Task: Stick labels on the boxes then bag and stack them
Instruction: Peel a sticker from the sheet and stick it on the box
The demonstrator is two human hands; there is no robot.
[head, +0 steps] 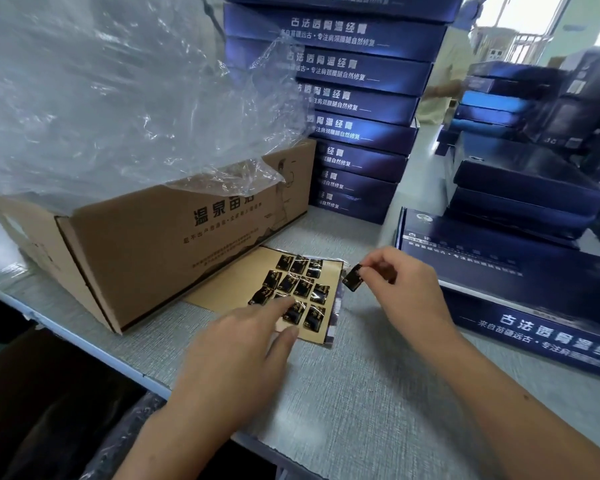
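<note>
A tan backing sheet (229,289) carrying several small black labels (300,284) lies on the grey table. My left hand (243,344) presses down on the sheet with straight fingers, the fingertip on the lower rows. My right hand (406,289) pinches one peeled black label (353,279) just right of the sheet. A dark blue box (520,289) with white lettering lies flat to the right of my right hand. A tall stack of the same blue boxes (354,98) stands behind the sheet.
An open brown carton (174,244) sits left of the sheet, with clear plastic bags (101,91) spilling out above it. More blue boxes (520,195) are piled at the far right. The table's front edge (146,379) runs diagonally at lower left.
</note>
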